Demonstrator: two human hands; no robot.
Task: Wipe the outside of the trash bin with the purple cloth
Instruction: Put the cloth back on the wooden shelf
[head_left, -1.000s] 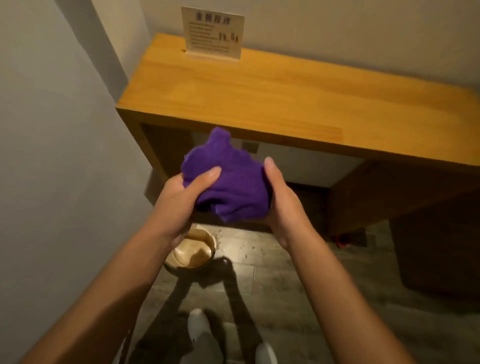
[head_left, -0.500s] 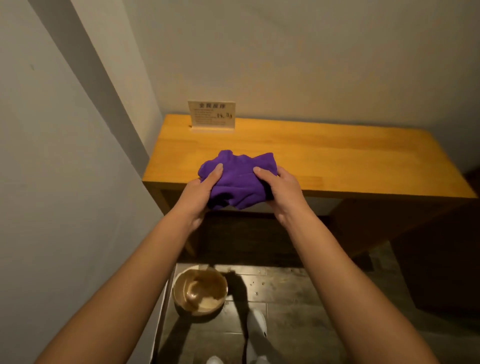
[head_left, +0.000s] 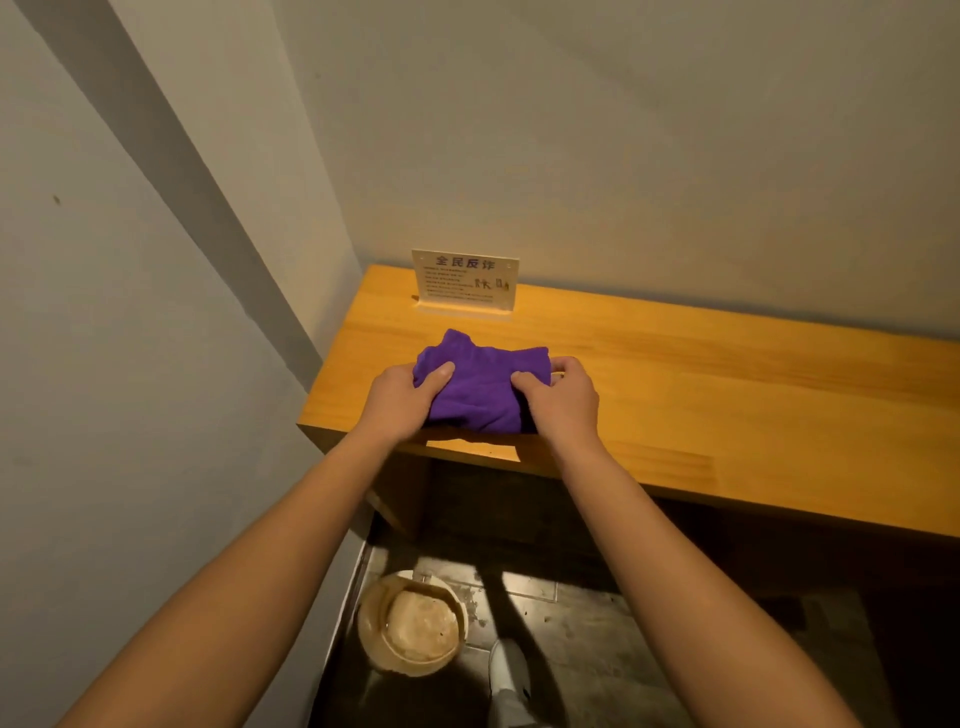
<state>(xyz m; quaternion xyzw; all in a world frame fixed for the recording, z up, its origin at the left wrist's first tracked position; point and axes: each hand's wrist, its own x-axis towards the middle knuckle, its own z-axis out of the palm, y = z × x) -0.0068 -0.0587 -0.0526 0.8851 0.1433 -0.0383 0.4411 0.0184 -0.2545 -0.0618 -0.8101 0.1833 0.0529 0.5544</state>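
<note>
Purple cloth (head_left: 480, 387) in both curled hands

A wooden table (head_left: 675, 374) stands in a corner of pale walls (head_left: 623, 145), above a dim tiled floor (head_left: 597, 623).

Both forearms are bare from the bottom edge of the frame to the wrists, with no sleeve, watch, bracelet or glove on either. The left hand (head_left: 402, 400) and the right hand (head_left: 561, 402) are likewise bare, with no rings to be seen on the visible fingers and short, unpainted nails. Low in the frame, one pale grey-white shoe with a rounded toe (head_left: 508, 675) shows on the dark floor.
</note>
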